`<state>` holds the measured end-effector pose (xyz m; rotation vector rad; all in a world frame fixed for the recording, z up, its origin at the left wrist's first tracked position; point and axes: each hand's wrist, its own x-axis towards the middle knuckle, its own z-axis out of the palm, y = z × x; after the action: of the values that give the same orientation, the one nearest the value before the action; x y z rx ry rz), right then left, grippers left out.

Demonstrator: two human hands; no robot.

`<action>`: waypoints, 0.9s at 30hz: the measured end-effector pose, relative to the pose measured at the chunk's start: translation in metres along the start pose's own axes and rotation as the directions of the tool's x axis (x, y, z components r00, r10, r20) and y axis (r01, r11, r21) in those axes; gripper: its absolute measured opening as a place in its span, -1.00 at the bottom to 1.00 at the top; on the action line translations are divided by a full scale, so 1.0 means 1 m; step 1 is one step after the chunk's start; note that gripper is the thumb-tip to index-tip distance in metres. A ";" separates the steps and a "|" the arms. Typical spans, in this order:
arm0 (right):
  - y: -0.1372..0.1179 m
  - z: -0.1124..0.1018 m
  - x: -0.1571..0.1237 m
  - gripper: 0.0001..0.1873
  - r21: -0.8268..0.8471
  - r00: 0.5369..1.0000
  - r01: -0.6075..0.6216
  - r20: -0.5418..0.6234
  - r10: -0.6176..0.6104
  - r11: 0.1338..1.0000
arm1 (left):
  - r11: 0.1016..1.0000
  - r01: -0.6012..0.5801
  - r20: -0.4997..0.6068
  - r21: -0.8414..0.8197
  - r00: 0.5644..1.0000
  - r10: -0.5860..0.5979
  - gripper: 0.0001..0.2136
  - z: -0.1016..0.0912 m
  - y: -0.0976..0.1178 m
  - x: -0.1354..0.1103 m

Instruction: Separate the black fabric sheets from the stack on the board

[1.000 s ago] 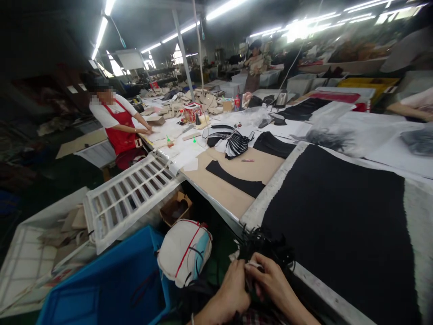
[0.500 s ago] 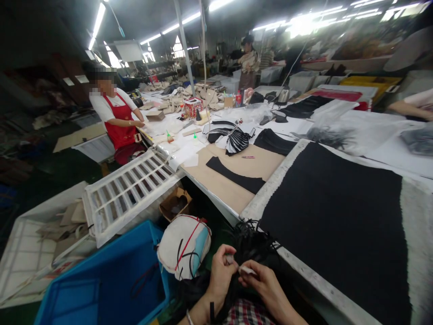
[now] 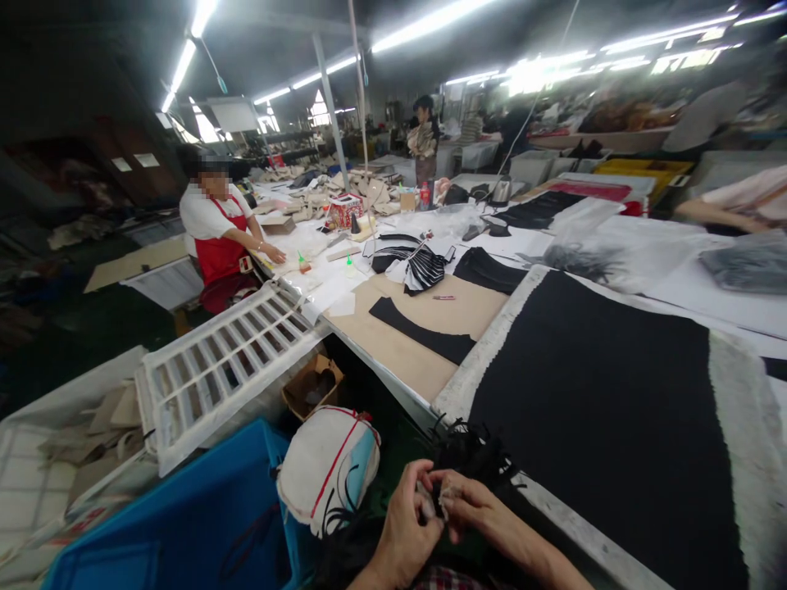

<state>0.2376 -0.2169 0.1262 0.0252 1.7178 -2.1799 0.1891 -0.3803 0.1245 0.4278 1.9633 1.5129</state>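
Note:
My left hand (image 3: 407,520) and my right hand (image 3: 470,501) meet low in front of me, above my lap. Both have bent fingers pinched together, and pale wrapping shows on some fingertips. Between them is a narrow dark piece that looks like a black strip (image 3: 438,495), mostly hidden by the fingers. A tangled bunch of black strips (image 3: 476,451) hangs just beyond my hands at the table edge. More black strips (image 3: 344,545) lie left of my left wrist, some of them over a white round bundle (image 3: 320,467) with red trim.
A large black sheet (image 3: 602,393) covers the right of the table, beside a curved black piece (image 3: 418,328) on tan board (image 3: 424,373). At left are a blue bin (image 3: 184,500) and a white slatted rack (image 3: 227,352). A person in a red apron (image 3: 225,246) stands across.
My view has shifted slightly. My hands have come closer together, with the fingers now curled in around each other. The person in the red apron has stretched an arm over the table.

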 end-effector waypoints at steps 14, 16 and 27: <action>0.052 0.004 0.014 -0.36 0.082 0.921 -0.065 -0.379 0.091 0.995 | 0.927 0.026 -0.052 0.375 0.999 -0.007 -0.47 0.004 -0.002 0.013; 0.061 0.008 0.021 -0.33 0.150 0.889 -0.111 -0.426 0.165 0.982 | 0.913 0.022 -0.046 0.408 0.999 -0.004 -0.42 0.004 0.000 0.013; 0.067 0.014 0.026 -0.47 0.028 0.857 -0.209 -0.476 0.197 0.978 | 0.958 0.010 -0.024 0.286 1.000 -0.003 -0.71 -0.004 -0.028 0.019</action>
<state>0.2361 -0.2504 0.0610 0.7653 1.8831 -2.1051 0.1755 -0.3805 0.0930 0.5253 2.2088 1.2359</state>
